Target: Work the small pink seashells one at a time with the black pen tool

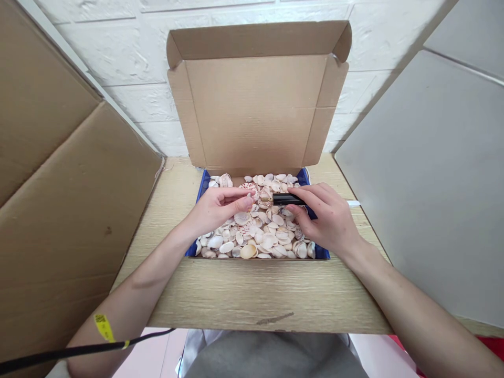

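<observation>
Shell pinch: left hand (220,206), left of the frame's centre, narrowed to thumb against fingers, apparently on 1 small pale shell (249,196) — mostly hidden, so its shape cannot be told. A grip on so little surface could let it slip.

Black cylindrical tool (286,199): held in the right hand (328,215), right of centre, between thumb and fingers; the barrel lies almost level.

Gold-coloured tip (266,199): at mid-frame, aimed at the left fingertips and just beside them. A small skid of the right hand could drive it into the thumb; pressed hard, it might chip a thin shell.

Shell heap (270,241): lower centre, filling the blue-sided cardboard box (191,250) under both hands. A dropped piece would likely vanish among its many pale lookalikes.

Box lid (252,105): upright at upper centre, near the white brick-pattern wall (129,55). A knock to the box could tip it forward.

Black cable (79,348): lower left, crossing in front of the left forearm — a possible snag if that arm pulls back.
</observation>
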A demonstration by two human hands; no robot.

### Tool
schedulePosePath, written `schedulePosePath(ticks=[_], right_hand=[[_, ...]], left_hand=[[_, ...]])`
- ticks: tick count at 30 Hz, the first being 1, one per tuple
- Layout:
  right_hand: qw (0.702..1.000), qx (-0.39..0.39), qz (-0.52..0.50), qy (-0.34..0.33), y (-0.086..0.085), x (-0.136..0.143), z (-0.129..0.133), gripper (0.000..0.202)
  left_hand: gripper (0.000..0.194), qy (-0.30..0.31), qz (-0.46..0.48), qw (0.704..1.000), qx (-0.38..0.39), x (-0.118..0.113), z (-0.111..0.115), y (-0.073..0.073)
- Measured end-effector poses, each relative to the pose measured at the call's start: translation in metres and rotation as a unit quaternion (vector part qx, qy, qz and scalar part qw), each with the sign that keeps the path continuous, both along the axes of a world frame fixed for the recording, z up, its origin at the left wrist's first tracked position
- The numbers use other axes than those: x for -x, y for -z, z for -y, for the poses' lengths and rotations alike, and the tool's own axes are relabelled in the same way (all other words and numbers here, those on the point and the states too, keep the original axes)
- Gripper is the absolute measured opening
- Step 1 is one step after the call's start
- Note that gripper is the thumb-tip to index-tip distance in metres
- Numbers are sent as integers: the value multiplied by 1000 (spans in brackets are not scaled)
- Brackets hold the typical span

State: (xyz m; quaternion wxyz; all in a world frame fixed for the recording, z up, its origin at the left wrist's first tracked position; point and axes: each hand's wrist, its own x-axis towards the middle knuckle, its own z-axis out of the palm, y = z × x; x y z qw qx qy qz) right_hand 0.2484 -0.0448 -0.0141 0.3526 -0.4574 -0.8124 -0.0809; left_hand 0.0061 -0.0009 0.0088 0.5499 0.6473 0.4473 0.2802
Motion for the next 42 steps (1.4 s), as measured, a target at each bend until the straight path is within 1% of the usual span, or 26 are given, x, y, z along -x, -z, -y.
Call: schedulePosePath(ticks=[2, 9, 20, 28, 33, 42], right_hand=[[1000, -10, -1, -3, -1, 0, 0, 22], [1000, 7, -2, -1, -1, 0, 0, 22], [1000, -14, 1, -14, 0, 0, -1, 21], [1000, 14, 10, -2, 3, -1, 1, 19], [1000, 17, 18, 5, 4, -1, 2, 19], [1000, 5, -6, -11, 2, -1, 0, 19]], left_hand=[[41, 1, 0, 1000, 2, 0, 0, 0], [39, 0, 15, 1000, 4, 0, 0, 1], [40, 2, 7, 1000, -7, 0, 0, 0], [40, 2, -3, 1000, -8, 0, 0, 1], [40, 6, 4, 1000, -6, -1, -1, 2], [40, 7, 8, 1000, -11, 1, -1, 2]])
